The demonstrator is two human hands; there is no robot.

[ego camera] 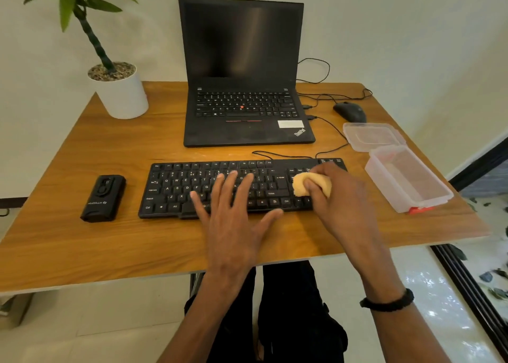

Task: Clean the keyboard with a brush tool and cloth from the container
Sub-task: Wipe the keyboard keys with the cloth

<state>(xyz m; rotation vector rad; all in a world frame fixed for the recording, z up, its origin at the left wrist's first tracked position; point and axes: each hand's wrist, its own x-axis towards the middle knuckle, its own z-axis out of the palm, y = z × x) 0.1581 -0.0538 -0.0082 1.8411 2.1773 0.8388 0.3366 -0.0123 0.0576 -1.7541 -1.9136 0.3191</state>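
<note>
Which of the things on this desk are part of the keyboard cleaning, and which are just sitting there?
In use: keyboard, yellow cloth in the right hand, left hand steadying the keys, open container, black brush tool.

Lying about: laptop, mouse, potted plant.

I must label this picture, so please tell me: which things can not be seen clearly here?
Head view:
- Keys in the middle of the keyboard: covered by the spread left hand.
- Number pad: hidden by the right hand gripping the cloth.
- Contents of the container: its cloudy walls obscure them.
- Print on the black device: too small to read.
</note>
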